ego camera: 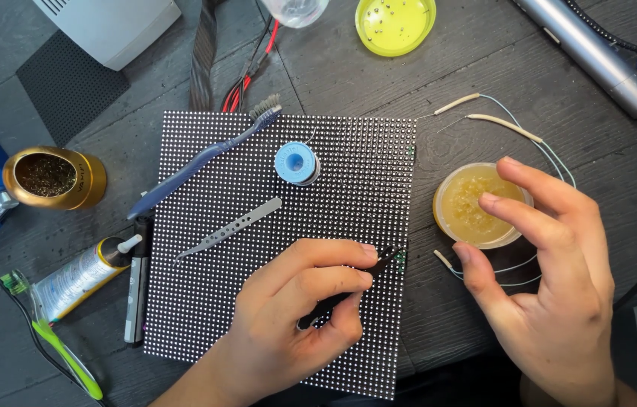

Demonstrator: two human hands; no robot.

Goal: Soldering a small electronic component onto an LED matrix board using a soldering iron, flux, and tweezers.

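Grasping black tweezers [348, 290], my left hand [288, 324] works the dotted panel's [273, 188] right edge. Right hand [552, 271] hovers released near the flux dish [476, 205]; I judge the work midway.

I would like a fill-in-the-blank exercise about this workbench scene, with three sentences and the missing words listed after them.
1. The left hand holds a thin black tool over the black square panel of white dots, near its ____ edge.
2. The round blue solder spool lies ____ that panel.
3. The right hand hovers, fingers spread, by the shallow round dish of ____ paste.

Missing words: right; on; yellow
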